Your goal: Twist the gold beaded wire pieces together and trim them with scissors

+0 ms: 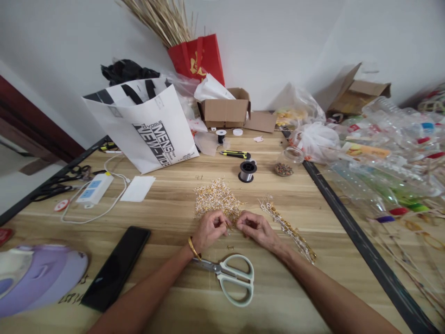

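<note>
Both hands meet at the near edge of a pile of small gold and clear beads (216,197) on the wooden table. My left hand (211,228), with a gold bangle (193,248) at its wrist, has thumb and fingers pinched together. Facing it, my right hand (255,228) is pinched as well, a small gap away. Whatever tiny piece either one holds is too small to make out. A bundle of gold and clear beaded strands (290,229) lies right of my right hand. Closer to me, scissors with pale green handles (236,279) lie partly beneath my left wrist.
Beyond the pile are a wire spool (247,171), a yellow-black cutter knife (235,154) and a bead jar (287,164). A phone (116,269), power strip (94,189) and white bag (146,125) stand left. Plastic bottles (375,185) crowd the right, past a black strip.
</note>
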A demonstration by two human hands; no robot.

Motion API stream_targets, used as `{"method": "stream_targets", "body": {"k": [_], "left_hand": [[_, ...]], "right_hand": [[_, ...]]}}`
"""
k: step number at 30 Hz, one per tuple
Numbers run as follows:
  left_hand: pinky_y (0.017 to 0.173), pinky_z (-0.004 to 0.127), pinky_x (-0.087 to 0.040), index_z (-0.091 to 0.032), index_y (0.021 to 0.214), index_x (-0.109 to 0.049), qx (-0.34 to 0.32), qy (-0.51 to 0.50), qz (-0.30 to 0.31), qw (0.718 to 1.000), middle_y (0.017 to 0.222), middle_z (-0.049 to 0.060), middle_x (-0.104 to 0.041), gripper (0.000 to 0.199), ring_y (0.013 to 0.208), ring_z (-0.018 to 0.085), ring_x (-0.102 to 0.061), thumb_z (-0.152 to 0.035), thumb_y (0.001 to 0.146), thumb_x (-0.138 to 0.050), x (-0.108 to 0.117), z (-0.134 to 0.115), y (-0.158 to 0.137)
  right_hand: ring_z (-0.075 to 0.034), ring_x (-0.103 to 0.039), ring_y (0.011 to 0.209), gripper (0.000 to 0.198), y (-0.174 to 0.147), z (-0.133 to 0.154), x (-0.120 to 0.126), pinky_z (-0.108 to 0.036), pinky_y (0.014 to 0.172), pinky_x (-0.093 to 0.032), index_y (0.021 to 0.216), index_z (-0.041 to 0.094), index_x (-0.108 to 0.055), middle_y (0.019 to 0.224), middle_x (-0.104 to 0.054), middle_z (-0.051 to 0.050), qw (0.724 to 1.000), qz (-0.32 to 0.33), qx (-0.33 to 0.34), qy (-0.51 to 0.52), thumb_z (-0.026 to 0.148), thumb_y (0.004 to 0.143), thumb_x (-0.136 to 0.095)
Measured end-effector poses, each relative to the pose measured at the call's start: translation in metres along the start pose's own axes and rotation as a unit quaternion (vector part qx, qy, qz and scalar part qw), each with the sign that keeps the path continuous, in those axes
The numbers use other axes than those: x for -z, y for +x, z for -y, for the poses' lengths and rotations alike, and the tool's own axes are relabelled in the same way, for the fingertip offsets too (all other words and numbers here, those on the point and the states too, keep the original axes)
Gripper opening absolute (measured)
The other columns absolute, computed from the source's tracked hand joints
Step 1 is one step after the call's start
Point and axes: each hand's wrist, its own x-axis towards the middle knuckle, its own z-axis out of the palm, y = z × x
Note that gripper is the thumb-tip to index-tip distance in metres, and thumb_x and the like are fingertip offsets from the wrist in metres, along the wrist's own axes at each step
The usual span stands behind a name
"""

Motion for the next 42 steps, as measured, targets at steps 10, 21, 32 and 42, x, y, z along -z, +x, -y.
{"method": "stream_targets", "body": {"k": [10, 21, 32, 42], "left_hand": [[0.056, 0.023, -0.049, -0.013, 0.065, -0.05, 0.063, -0.102, 0.041, 0.992, 0.064, 0.002, -0.061, 0.017, 0.058, 0.012, -0.062, -0.024, 0.072, -0.06, -0.0019, 0.0019, 0.0017], [0.056, 0.022, -0.049, -0.012, 0.076, -0.054, 0.084, -0.128, 0.048, 0.987, 0.066, 0.002, -0.063, 0.026, 0.058, 0.012, -0.062, -0.037, 0.076, -0.062, -0.0033, -0.0023, 0.0007], [0.063, 0.023, -0.048, -0.011, 0.088, -0.066, 0.076, -0.093, 0.058, 0.991, 0.069, 0.003, -0.064, 0.024, 0.064, 0.012, -0.059, -0.032, 0.077, -0.061, 0.0004, -0.0037, 0.001], [0.059, 0.022, -0.044, -0.014, 0.081, -0.07, 0.012, 0.035, 0.069, 0.997, 0.072, 0.004, -0.065, 0.015, 0.066, 0.013, -0.057, -0.024, 0.076, -0.06, 0.0018, -0.0026, 0.0007]], "right_hand": [[-0.011, -0.06, 0.059, 0.025, 0.0039, -0.0024, 0.0026, -0.021, 0.047, -0.048, 0.079, 0.015, -0.059, 0.08, -0.064, -0.004, 0.99, -0.021, -0.008, 0.141, 0.04, 0.08, -0.063], [-0.012, -0.06, 0.063, 0.025, 0.0037, -0.0052, 0.0021, -0.021, 0.052, -0.049, 0.079, 0.016, -0.057, 0.071, -0.063, -0.003, 0.985, 0.018, -0.023, 0.169, 0.04, 0.081, -0.063], [-0.009, -0.049, 0.049, 0.028, 0.0025, -0.0046, 0.0, -0.021, 0.048, -0.043, 0.078, 0.016, -0.055, 0.058, -0.054, 0.003, 0.992, -0.022, -0.025, 0.119, 0.043, 0.08, -0.062], [-0.008, -0.049, 0.047, 0.03, 0.0022, -0.0029, -0.0003, -0.021, 0.047, -0.041, 0.076, 0.017, -0.056, 0.059, -0.054, 0.003, 0.996, -0.032, -0.025, 0.08, 0.046, 0.079, -0.062]]}}
